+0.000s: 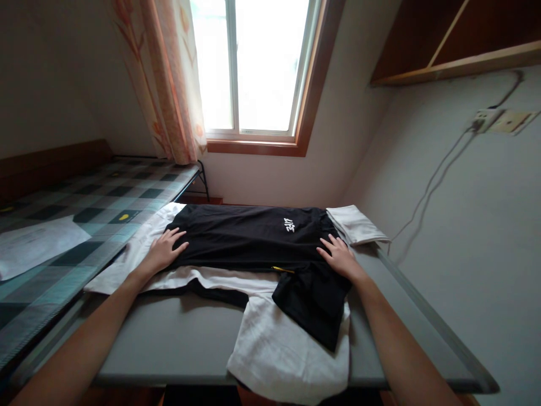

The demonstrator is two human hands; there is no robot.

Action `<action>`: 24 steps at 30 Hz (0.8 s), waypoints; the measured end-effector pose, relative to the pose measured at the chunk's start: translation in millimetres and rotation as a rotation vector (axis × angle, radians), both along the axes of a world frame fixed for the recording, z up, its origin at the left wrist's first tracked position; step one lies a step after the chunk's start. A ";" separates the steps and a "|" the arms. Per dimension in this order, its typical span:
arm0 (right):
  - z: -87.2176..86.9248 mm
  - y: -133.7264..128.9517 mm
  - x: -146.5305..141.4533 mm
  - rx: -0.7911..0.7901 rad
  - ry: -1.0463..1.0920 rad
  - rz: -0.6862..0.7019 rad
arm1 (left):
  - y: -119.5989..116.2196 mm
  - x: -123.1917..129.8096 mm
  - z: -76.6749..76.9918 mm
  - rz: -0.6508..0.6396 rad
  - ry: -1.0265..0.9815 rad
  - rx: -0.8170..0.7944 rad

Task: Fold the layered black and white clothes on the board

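A black garment (236,234) with white "LIFE" lettering lies lengthwise across the table. Its loose black part (315,301), perhaps a sleeve, folds down toward me at the right. Beneath it spreads a white garment (291,349), showing at the left end, along the near side and over the table's front edge. My left hand (165,251) rests with fingers spread on the black cloth's left end. At the other end, my right hand (337,255) also lies open, fingers apart on the black fabric. Neither hand grips anything.
The grey table (169,332) stands against a bed (97,192) with a checked cover and a paper sheet (40,242). White cloth (357,224) lies at the table's far right. A cord (426,189) hangs from the wall socket (486,120). A curtained window (266,67) is behind.
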State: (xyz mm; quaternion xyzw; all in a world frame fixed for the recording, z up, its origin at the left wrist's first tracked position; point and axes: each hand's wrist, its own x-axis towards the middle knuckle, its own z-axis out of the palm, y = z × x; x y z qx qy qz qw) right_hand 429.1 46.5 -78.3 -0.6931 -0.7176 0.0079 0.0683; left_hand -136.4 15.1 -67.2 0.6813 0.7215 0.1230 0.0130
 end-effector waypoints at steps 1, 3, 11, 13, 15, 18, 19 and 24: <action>0.8 -0.3 -0.3 0.006 0.005 -0.001 | 0.3 0.4 -0.8 -0.016 0.002 -0.009; 2.3 -0.9 -0.7 0.022 0.019 0.002 | 0.9 0.2 -2.4 -0.033 0.004 -0.023; 7.1 -3.2 -2.6 0.017 0.042 0.010 | 1.6 -3.4 -5.7 -0.050 -0.007 0.028; 6.1 -2.7 -2.4 0.019 0.047 0.011 | 2.0 -4.3 -6.3 -0.067 -0.028 0.079; 4.3 -1.8 -1.6 0.028 0.059 0.011 | 1.9 -4.2 -5.8 -0.102 -0.050 0.158; 2.2 -0.5 -0.4 0.043 0.084 0.012 | -1.0 1.0 0.6 -0.162 -0.071 0.302; 2.1 -0.3 -0.3 0.048 0.093 0.013 | -2.8 4.9 4.9 -0.178 -0.079 0.345; 4.7 0.5 0.5 0.064 0.136 0.005 | -13.9 44.7 37.0 -0.341 -0.233 0.441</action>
